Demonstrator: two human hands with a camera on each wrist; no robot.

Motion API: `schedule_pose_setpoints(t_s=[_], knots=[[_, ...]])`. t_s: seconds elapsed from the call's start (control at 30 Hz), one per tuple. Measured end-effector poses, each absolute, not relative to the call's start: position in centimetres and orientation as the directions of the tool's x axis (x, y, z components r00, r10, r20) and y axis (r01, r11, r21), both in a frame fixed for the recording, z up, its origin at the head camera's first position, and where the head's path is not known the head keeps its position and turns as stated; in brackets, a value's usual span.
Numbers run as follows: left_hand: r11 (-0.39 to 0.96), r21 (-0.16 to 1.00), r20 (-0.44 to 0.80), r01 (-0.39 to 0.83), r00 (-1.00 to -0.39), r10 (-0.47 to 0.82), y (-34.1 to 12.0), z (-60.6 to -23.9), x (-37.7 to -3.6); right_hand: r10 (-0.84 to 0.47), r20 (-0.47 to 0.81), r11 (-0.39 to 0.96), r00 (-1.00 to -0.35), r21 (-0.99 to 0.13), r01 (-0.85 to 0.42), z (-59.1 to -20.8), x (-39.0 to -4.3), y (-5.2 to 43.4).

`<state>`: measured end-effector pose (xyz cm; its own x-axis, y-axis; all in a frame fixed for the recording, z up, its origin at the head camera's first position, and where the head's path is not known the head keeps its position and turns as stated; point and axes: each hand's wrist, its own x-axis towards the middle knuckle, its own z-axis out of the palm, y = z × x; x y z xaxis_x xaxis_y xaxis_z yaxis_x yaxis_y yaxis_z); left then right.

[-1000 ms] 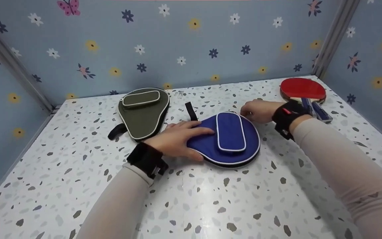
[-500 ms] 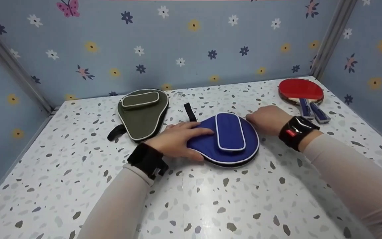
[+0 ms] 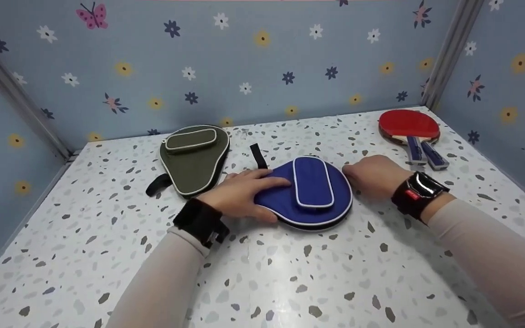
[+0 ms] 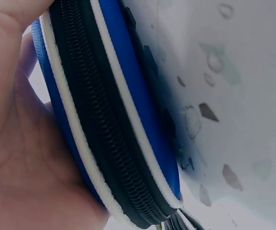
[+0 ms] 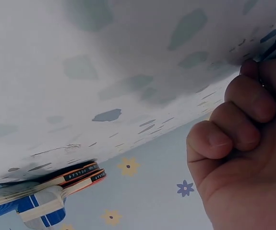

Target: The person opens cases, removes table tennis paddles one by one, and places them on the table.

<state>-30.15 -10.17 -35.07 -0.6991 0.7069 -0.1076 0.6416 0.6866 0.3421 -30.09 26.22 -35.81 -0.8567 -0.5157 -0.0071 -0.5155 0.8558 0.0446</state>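
A blue round paddle case [image 3: 312, 200] with white piping lies flat on the speckled table [image 3: 290, 273]. My left hand [image 3: 244, 193] rests on its left part, fingers straight across the top and thumb along the near rim. In the left wrist view my palm [image 4: 22, 158] lies against the case's edge, where the black zip [image 4: 94, 124] runs between the white piping. My right hand [image 3: 372, 175] sits at the case's right rim with its fingers curled. In the right wrist view those fingers [image 5: 243, 124] pinch a small zipper pull, mostly hidden.
An olive green paddle case [image 3: 194, 157] lies at the back left. Two red paddles [image 3: 409, 124] with blue handles are stacked at the back right corner, also in the right wrist view [image 5: 56, 184]. A black strap [image 3: 259, 156] sticks out behind the blue case. Flowered walls enclose three sides.
My right hand has slid along the blue case's rim from its far right edge toward me, to the right side. The left hand has stayed on the case.
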Motion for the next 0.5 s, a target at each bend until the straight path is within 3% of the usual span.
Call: schedule_pose_setpoints(t_s=[0.5], knots=[[0.687, 0.329, -0.1, 0.648, -0.7, 0.708, -10.17, -34.96, -29.95, -0.544, 0.031, 0.839, -0.839, 0.038, -0.542, -35.73, -30.3, 26.12]])
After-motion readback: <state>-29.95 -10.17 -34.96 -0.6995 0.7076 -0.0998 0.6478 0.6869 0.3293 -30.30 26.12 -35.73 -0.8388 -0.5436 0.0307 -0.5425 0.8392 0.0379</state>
